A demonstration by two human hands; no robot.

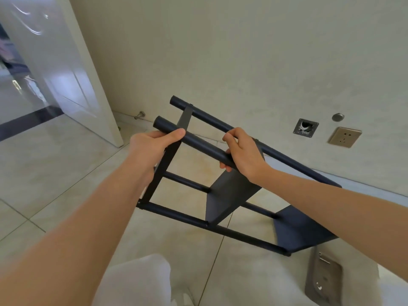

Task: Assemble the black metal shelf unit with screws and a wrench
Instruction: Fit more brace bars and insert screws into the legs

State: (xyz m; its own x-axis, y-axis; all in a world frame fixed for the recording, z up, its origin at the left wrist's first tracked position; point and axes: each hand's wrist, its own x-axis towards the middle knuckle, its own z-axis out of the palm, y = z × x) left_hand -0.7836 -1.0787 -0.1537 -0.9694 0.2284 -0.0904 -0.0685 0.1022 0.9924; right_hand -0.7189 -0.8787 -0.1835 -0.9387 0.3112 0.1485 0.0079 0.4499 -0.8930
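Where white trouser legs [136, 281] fill the lower edge, a grey plate [323, 277] lies on the tiled floor [55, 173] to their right. Shelf [229, 195]: black, tilted, held over the floor between both hands. Left hand [154, 144]: curled round the near tube [198, 144], close to its end. Right hand [242, 155]: wrapped round the same tube, further along. Beyond: wall [242, 51] with socket [344, 136] and open box [305, 127]; white door [72, 74], left.

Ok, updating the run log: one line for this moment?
shelf unit: tilted | left hand: grips tube near its end | right hand: grips same tube
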